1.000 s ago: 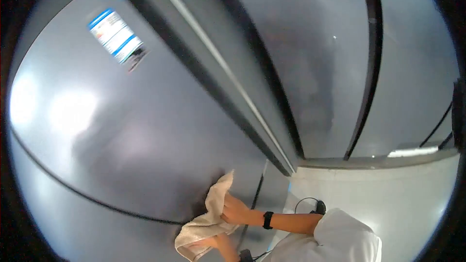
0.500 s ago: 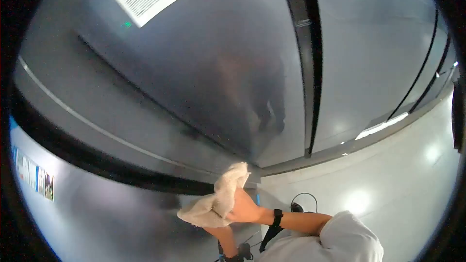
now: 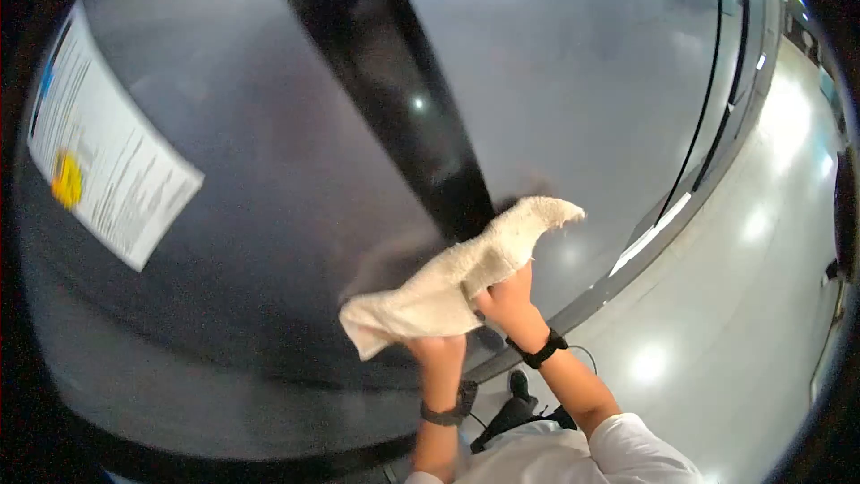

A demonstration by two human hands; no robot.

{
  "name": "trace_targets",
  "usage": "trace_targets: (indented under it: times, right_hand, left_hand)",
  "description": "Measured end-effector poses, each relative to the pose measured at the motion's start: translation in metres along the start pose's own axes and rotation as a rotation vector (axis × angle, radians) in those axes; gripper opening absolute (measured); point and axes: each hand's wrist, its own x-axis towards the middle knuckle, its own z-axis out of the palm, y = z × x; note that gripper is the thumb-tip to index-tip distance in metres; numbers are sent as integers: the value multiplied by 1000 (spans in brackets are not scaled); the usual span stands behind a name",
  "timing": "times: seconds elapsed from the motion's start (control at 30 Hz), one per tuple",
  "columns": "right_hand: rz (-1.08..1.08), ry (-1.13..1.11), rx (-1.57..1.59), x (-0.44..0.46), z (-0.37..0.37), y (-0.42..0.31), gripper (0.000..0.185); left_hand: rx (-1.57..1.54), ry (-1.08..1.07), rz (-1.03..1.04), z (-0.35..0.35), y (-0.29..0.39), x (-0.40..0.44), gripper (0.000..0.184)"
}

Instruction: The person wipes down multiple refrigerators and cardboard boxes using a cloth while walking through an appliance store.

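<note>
A beige cloth (image 3: 430, 291) stretches between my two hands in front of a dark glossy appliance front (image 3: 269, 161). My left hand (image 3: 437, 349) is under the cloth's lower left part, its fingers mostly hidden by the fabric. Closer to the right end, my right hand (image 3: 509, 298) grips the cloth, thumb side showing. Its upper right corner flares out past the right hand, overlapping the foot of a black vertical strip (image 3: 408, 108). Whether the cloth touches the panel cannot be made out.
A printed sheet (image 3: 112, 152) with a yellow sticker (image 3: 67, 179) is on the panel at left. Right of the black strip is another grey panel (image 3: 573, 99). The shiny pale floor (image 3: 708, 305) runs along the right; my shoe (image 3: 518, 384) shows below.
My view has swung right, so the printed sheet now sits at far left. Both hands have risen and spread apart, and the bunched cloth is now stretched wider between them.
</note>
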Motion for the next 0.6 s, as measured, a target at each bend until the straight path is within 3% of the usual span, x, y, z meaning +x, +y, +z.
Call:
trace_targets:
  times: [0.07,0.13,0.17,0.2,0.27,0.4,0.43,0.6]
  right_hand:
    - [-148,187,-301,-7,0,2,59]
    - [-95,181,-235,-30,7,16,53]
    - [27,248,-208,-41,13,38,57]
    - [162,307,-177,-60,22,70,62]
    - [280,371,-149,-70,25,78,66]
    - [229,432,-88,15,-74,43,59]
    - [231,418,-78,26,-93,46,58]
    - [203,327,-88,50,-157,75,62]
  left_hand:
    - [-188,-15,-15,14,11,1,32]
    - [-63,-163,115,15,17,-10,25]
    - [61,-191,222,21,30,1,20]
    - [-122,-239,181,30,41,9,21]
    - [-75,-436,274,48,21,-11,27]
    - [-106,-565,425,52,76,28,32]
    - [-273,-630,233,59,78,21,33]
    - [-809,-433,-364,103,144,28,40]
